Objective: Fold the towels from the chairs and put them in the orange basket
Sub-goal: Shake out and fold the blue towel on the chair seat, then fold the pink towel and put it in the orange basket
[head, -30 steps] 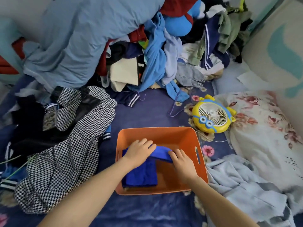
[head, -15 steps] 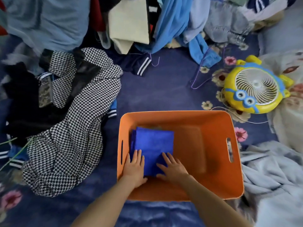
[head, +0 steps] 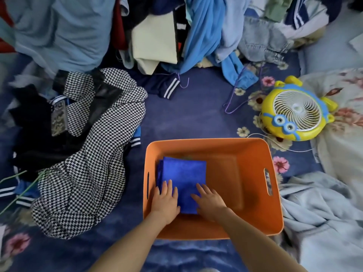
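head | folded blue towel (head: 183, 177) lay in left half of orange basket (head: 253, 193) | left hand (head: 166, 201), right hand (head: 211, 201) rested flat, fingers straight, gripping nothing, on its near edge, likely pressing the fold flat

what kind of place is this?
Probably a bedroom, seen from on the bed: a dark blue floral sheet, pale floral bedding at right, and a heap of loose clothes beyond the orange basket.
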Tool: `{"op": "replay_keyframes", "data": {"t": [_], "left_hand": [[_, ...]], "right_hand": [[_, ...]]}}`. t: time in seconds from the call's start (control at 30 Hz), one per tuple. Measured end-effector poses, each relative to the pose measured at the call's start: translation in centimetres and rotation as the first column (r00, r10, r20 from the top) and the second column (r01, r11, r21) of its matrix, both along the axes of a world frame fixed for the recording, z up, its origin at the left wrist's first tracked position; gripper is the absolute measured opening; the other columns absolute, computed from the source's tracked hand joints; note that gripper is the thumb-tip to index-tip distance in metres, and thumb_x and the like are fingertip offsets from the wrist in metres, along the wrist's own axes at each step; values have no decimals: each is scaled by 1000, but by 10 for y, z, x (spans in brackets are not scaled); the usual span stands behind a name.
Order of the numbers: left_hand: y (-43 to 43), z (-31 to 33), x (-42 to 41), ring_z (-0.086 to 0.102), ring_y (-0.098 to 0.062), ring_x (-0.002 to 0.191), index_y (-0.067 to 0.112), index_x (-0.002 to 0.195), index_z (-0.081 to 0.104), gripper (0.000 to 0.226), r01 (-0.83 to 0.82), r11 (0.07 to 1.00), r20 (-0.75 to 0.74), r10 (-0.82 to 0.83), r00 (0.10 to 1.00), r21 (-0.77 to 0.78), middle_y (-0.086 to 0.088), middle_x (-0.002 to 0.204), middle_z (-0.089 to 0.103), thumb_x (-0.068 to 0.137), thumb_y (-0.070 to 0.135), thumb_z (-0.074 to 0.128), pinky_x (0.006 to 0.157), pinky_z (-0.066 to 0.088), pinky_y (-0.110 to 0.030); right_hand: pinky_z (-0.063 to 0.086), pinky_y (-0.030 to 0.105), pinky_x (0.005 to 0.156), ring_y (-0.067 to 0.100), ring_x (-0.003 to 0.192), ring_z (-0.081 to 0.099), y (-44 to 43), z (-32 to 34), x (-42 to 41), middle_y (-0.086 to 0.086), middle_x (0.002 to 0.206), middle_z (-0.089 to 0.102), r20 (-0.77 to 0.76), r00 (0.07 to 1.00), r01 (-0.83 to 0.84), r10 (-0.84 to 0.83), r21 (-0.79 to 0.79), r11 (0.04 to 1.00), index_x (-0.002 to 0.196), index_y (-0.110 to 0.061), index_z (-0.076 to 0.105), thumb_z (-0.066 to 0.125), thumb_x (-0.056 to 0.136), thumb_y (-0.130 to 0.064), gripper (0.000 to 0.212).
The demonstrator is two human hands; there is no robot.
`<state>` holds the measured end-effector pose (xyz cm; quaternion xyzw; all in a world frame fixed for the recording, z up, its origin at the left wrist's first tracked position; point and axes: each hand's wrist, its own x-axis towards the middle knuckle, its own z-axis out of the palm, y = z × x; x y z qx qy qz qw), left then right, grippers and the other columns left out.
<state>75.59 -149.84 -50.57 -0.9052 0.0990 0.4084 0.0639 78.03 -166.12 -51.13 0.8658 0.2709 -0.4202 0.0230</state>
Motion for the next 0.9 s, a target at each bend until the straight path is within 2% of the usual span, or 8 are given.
{"op": "replay_keyframes", "data": {"t": [0.3, 0.47, 0.63, 0.8, 0.83, 0.9], "left_hand": [[0, 63, 3, 8, -28, 144, 8, 146, 23, 55, 30, 997, 262, -10, 965, -74, -11, 157, 8, 96, 29, 35, 111, 18, -42], [-7, 118, 12, 12, -25, 143, 8, 144, 29, 52, 61, 991, 447, -3, 894, -116, -11, 157, 12, 96, 28, 35, 112, 20, -40], [-32, 185, 36, 12, -25, 143, 10, 144, 27, 54, 143, 978, 639, -14, 769, -152, -9, 156, 12, 97, 34, 36, 112, 20, -42], [-62, 259, 63, 16, -26, 142, 10, 144, 28, 54, 264, 951, 825, -16, 565, -163, -10, 155, 17, 97, 34, 37, 111, 22, -40], [-67, 273, 66, 17, -26, 142, 9, 143, 30, 53, 288, 945, 850, -23, 526, -153, -10, 155, 19, 97, 33, 38, 110, 23, -40], [-73, 297, 72, 27, -29, 139, 6, 137, 41, 50, 324, 934, 892, -10, 451, -153, -14, 150, 30, 94, 30, 46, 106, 30, -44]], "right_hand": [[18, 45, 113, 28, 145, 3, -21, 59, -2, 11, 157, 2, 225, 961, 148, -158, 61, 987, 144, -17, 27, 35, 97, -23, 48], [18, 44, 114, 29, 145, 5, -51, 130, 0, 11, 157, 5, 408, 881, 209, -238, 115, 971, 142, -19, 32, 39, 97, -30, 47], [25, 43, 109, 32, 142, 19, -93, 201, 7, 17, 153, 21, 663, 668, 239, -336, 236, 942, 135, -10, 43, 44, 95, -28, 44], [30, 43, 105, 32, 138, 26, -128, 285, 11, 17, 149, 30, 829, 435, 234, -350, 272, 933, 131, -7, 47, 47, 94, -31, 44], [36, 46, 100, 36, 133, 35, -134, 302, 12, 20, 143, 38, 871, 361, 199, -334, 278, 940, 126, -5, 53, 52, 92, -29, 42], [51, 47, 78, 41, 108, 58, -145, 331, 11, 24, 119, 59, 923, 240, 135, -300, 274, 952, 104, -3, 66, 71, 75, -28, 38]]}}
